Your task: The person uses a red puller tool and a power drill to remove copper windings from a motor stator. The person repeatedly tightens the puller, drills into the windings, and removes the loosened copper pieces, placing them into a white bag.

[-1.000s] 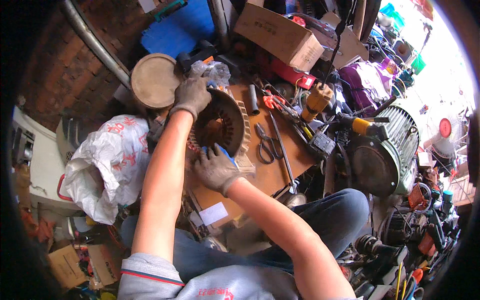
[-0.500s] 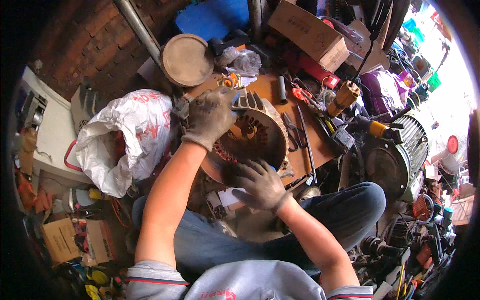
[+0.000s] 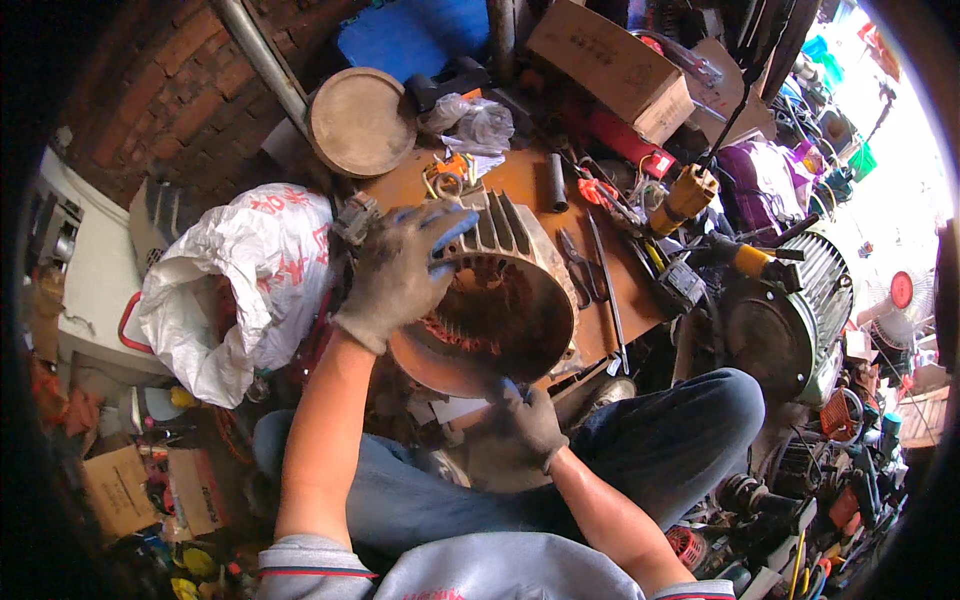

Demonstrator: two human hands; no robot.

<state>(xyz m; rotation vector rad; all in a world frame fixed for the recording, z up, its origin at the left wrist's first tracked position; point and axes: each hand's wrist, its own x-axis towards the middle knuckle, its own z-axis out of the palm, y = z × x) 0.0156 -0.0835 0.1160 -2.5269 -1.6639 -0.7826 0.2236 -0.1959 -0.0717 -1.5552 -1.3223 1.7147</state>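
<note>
A finned motor housing [image 3: 535, 325] lies at the edge of the worktable with its round open end tilted toward me. Reddish-brown copper windings [image 3: 478, 290] show deep inside it. My left hand [image 3: 398, 275], in a grey work glove with blue fingertips, clasps the housing's upper left rim beside the fins. Down at the near rim, my gloved right hand [image 3: 535, 422] has its fingers bent against the edge; some fingertips are hidden. Scissors [image 3: 578, 268] and a long thin metal rod [image 3: 606, 285] lie on the brown tabletop [image 3: 640, 285] right of the housing.
A white woven sack [image 3: 260, 290] stands at left. Behind are a round wooden-looking disc [image 3: 362, 122] and a cardboard box [image 3: 610, 70]. Another finned motor [image 3: 785, 320] sits at right, near a yellow-and-black power tool [image 3: 752, 258]. Loose parts crowd the floor around my legs.
The housing has tipped, so its opening faces me more and the fins show longer. My right hand has dropped from the opening to the near rim; my left hand has shifted down and left.
</note>
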